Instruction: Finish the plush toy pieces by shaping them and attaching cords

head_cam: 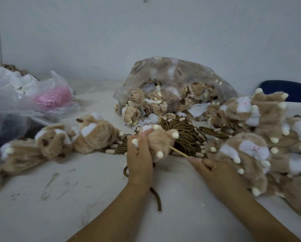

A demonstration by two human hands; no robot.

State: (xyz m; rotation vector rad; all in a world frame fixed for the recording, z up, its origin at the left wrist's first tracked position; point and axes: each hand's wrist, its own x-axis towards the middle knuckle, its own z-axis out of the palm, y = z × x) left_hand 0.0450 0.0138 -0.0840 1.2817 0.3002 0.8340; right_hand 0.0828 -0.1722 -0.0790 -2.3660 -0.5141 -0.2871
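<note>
The bundle of brown cords (pixel 186 135) lies in the middle of the white worktop (pixel 58 198). Just in front of the bundle, partly covering its near edge, the left grip (pixel 139 161) is closed round a tan plush piece (pixel 162 142). The fingers curl over its left side, and its small cream paw tips stick out above and to the right of the knuckles.

To the right of that, also in front of the bundle, the right grip (pixel 214 173) pinches the near end of a thin pale stick (pixel 179 151) between thumb and fingers. The stick slants up and left, and its far end meets the lower right edge of the plush piece.

A single brown cord (pixel 157 198) comes out from under the left wrist. It loops at the wrist's left side and trails toward the viewer, with its cut end on the worktop. Whether the left grip also holds it cannot be told.

Behind the bundle sits a clear bag (pixel 177 81), open at the front and stuffed with unturned tan pieces. Right of the bundle rises a heap of plush pieces (pixel 261 137) in tan and white. Left of the bundle lie a few more plush toys (pixel 93 131), and further left are crumpled plastic bags (pixel 23 96), one with something pink inside. Far right of the bundle, behind the heap, a dark blue chair back (pixel 286 89) shows.
</note>
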